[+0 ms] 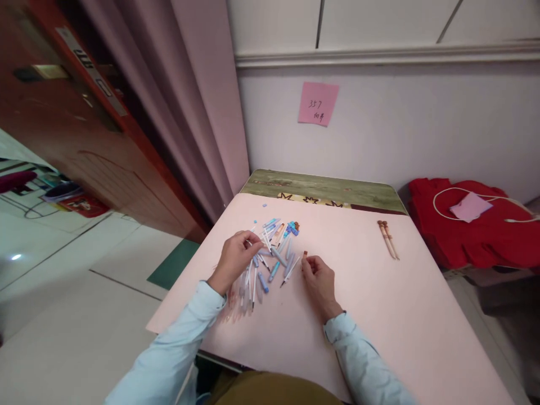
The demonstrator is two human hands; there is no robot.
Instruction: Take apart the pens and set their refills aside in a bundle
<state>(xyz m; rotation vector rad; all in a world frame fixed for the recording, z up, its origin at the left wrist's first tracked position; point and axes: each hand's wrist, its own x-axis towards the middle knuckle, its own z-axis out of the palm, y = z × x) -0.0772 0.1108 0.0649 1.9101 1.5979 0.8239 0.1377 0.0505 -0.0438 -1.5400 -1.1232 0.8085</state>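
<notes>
Presently: left hand (234,259) clasps a pen (262,246) in the pile (274,264), right hand (319,279) pinches a brown cap (305,254); capping likely needs alignment.

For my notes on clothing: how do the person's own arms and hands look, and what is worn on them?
Both arms are covered by long, light blue shirt sleeves, the left sleeve and the right sleeve, each ending in a cuff at the wrist. The left hand and the right hand are bare, without gloves. No watch, ring or marking can be made out.
</notes>
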